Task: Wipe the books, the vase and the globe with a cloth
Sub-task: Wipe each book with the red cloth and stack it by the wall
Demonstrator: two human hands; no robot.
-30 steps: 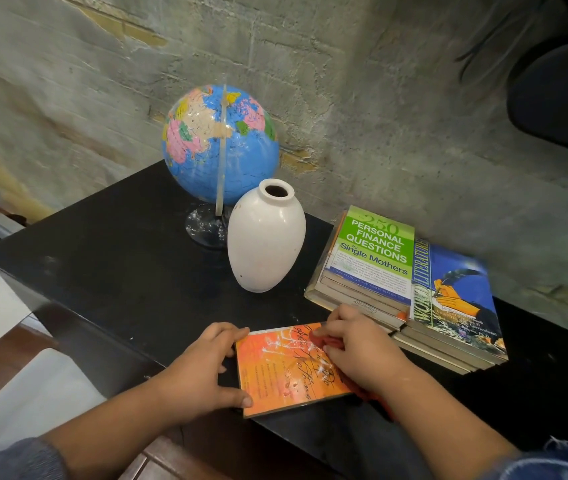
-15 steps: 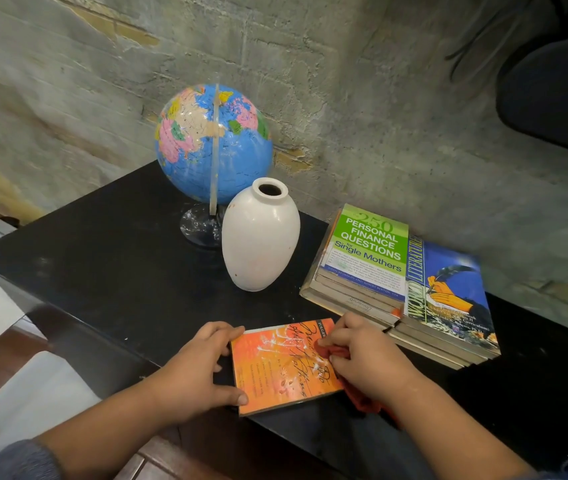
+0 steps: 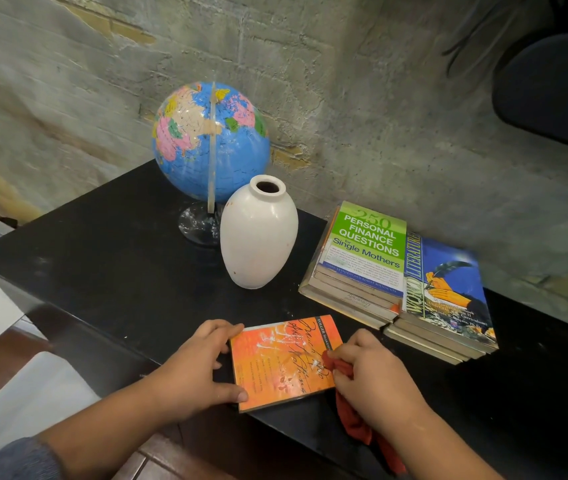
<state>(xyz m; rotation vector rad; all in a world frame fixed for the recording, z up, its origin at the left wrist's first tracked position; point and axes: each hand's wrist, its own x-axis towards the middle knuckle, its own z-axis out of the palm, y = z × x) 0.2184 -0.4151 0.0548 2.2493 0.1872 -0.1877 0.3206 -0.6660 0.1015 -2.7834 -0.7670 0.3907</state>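
Since a second ago the right hand has slid toward the right edge of the orange book, uncovering more of its cover; its fingers are bunched round a red cloth, pressed to the book and trailing over the near edge of the black table. The left hand clasps the book's left edge between thumb and curled fingers. Farther back stand the white vase, upright, the stacked books to its right, and the globe just behind it, near the wall.
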